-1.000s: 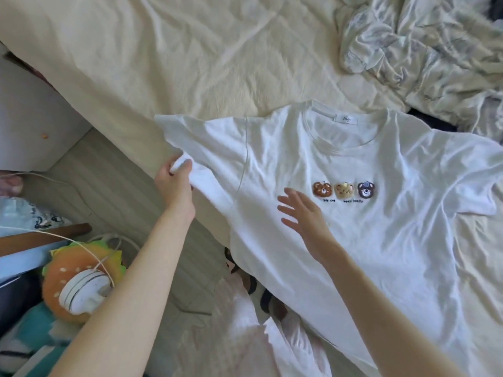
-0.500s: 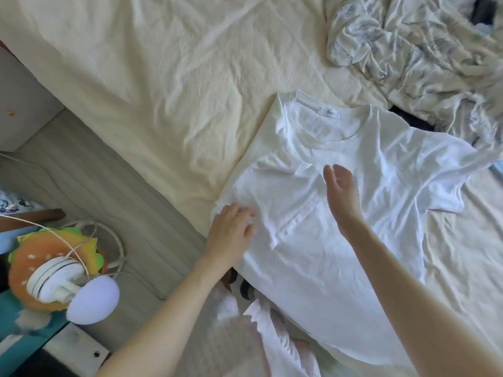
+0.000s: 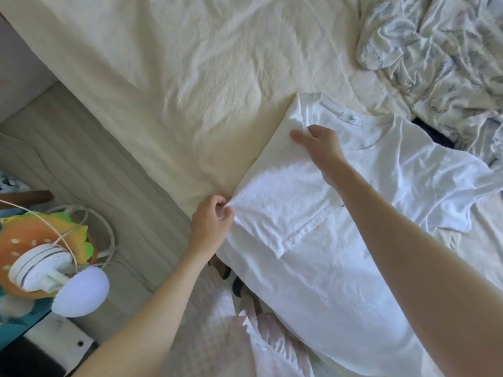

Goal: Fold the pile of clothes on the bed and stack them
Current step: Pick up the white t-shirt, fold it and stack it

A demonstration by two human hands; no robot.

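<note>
T-shirt [image 3: 340,268]: flat on bed [image 3: 177,91], 9 o'clock sleeve folded in.
Left hand [image 3: 212,221]: fingers pinch fold edge.
Right hand [image 3: 318,142]: fingers curled, pinning shoulder.
Next: likely fold 3 o'clock sleeve.

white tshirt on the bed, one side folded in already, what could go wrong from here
1. The white T-shirt lies at the bed's edge, and the left hand pinches its folded edge there; a tug outward could drag it off.
2. The right hand grips near the collar; letting go may loosen the folded sleeve.
3. The other sleeve is crumpled and may fold unevenly.
</note>
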